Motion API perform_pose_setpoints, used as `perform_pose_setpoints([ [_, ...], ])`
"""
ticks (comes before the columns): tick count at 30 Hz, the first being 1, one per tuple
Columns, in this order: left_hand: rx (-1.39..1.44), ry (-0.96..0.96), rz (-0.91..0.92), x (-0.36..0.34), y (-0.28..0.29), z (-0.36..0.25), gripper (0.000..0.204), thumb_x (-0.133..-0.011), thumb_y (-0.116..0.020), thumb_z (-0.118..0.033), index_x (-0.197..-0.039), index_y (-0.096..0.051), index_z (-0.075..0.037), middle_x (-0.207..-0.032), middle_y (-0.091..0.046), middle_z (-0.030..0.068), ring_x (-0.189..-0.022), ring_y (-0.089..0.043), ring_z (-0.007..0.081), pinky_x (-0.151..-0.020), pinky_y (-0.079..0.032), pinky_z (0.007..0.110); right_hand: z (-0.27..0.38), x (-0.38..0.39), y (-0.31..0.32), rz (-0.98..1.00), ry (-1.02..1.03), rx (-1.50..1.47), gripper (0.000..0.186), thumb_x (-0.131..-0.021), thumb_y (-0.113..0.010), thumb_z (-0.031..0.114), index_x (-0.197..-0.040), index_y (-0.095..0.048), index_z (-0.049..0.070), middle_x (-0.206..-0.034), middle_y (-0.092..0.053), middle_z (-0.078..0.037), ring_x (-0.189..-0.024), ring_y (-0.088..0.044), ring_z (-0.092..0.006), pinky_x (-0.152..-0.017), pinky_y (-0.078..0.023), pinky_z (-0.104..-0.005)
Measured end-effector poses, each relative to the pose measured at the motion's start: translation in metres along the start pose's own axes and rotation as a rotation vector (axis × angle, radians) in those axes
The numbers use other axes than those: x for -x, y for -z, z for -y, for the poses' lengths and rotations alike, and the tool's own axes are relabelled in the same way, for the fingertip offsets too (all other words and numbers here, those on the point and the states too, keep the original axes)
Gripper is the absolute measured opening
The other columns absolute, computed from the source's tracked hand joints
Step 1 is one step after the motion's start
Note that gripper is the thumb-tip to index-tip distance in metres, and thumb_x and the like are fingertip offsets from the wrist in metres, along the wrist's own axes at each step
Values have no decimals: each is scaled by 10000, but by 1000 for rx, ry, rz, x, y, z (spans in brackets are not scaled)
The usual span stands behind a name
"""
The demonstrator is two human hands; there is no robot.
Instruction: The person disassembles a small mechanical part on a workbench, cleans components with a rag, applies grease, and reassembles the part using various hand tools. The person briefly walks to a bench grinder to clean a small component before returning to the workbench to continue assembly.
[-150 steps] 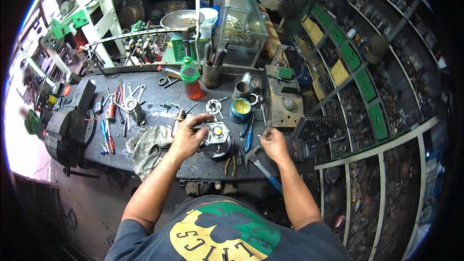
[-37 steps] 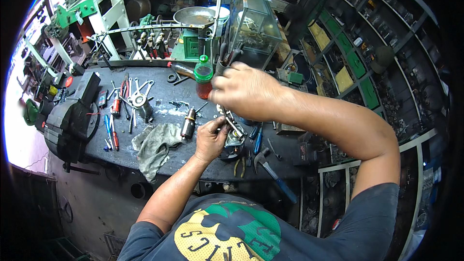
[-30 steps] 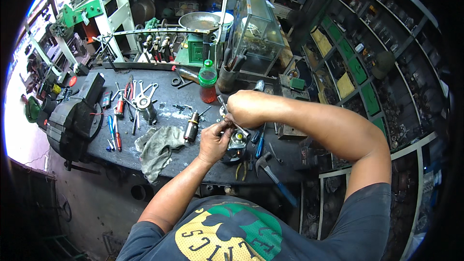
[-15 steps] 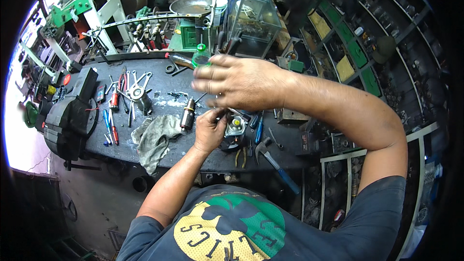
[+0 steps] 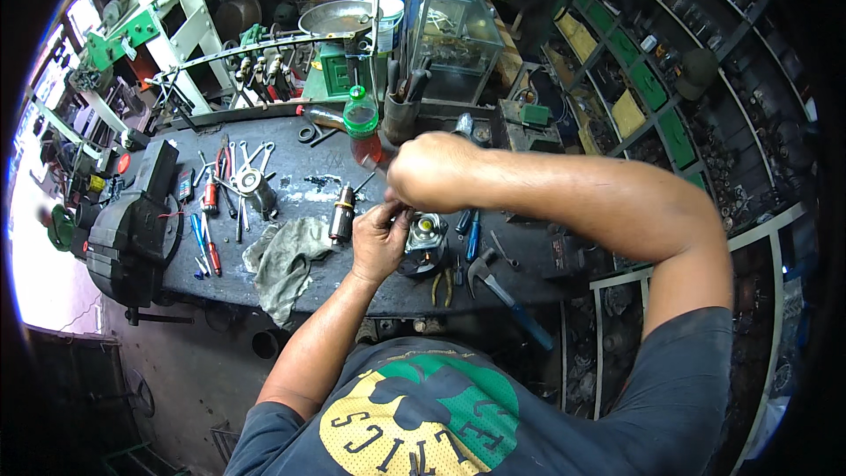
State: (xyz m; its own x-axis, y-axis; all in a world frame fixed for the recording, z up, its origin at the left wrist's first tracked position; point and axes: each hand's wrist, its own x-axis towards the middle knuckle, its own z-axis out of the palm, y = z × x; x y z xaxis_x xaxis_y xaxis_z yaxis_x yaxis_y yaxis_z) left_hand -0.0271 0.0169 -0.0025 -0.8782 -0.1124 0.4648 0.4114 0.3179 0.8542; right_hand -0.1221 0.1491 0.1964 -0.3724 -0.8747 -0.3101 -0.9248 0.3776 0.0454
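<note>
Tools crowd the desk (image 5: pixel 291 152), housing (image 5: pixel 427 238) near its front edge, where left hand (image 5: pixel 379 242) and right hand (image 5: pixel 434 172) overlap, so I cannot tell whether either grip pinches anything, and a slip of the right could topple the bottle (image 5: pixel 360 119).

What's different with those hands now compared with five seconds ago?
The right hand has moved left and forward, from near the hammer to close by the left hand; what it grips can't be made out. The left hand remains left of the metal housing. Cloth, bottle and hammer stayed put.
</note>
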Motion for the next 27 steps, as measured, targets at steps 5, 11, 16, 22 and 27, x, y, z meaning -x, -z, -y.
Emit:
perform_pose_setpoints([
  [5, 105, 15, -17, 1, -7, 6, 179, -992, -797, -57, -1152, -787, 23, -975, -809, 203, -870, -811, 331, -782, -609, 393, -9, 11, 14, -563, 172, 283, 193, -882, -805, 307, -880, -842, 118, -912, -804, -74, -1103, -769, -263, -1060, -551, -421],
  [11, 5, 19, 25, 0, 1, 1, 187, -1005, -778, -66, -1177, -792, 7, -971, -807, 200, -848, -807, 317, -754, -599, 394, 0, 10, 2, -88, 63, 66, 184, -874, -775, 272, -862, -854, 106, -927, -832, -164, -853, -814, -349, -834, -632, -458],
  [16, 63, 10, 1, 1, 0, 4, 177, -1010, -775, -76, -1168, -793, 2, -949, -797, 196, -822, -795, 321, -736, -590, 392, -1, 15, 31, -333, 54, 203, 256, -965, -736, 238, -1170, -834, 118, -1203, -823, -164, -1002, -820, -367, -943, -643, -482],
  [22, 16, 72, 0, 4, -1, 11, 184, -1006, -791, -100, -1130, -809, 35, -955, -821, 205, -852, -828, 309, -773, -618, 375, -1, 9, 10, -10, 88, 86, 225, -950, -757, 321, -953, -842, 113, -898, -813, -163, -980, -812, -367, -1010, -601, -463],
  [27, 77, 78, -12, 0, -2, -5, 109, -986, -794, -80, -1031, -816, 17, -918, -815, 189, -817, -815, 320, -751, -614, 396, 0, 10, 7, -216, 154, 120, 290, -957, -756, 326, -1007, -807, 44, -939, -796, -178, -912, -797, -404, -836, -625, -510],
])
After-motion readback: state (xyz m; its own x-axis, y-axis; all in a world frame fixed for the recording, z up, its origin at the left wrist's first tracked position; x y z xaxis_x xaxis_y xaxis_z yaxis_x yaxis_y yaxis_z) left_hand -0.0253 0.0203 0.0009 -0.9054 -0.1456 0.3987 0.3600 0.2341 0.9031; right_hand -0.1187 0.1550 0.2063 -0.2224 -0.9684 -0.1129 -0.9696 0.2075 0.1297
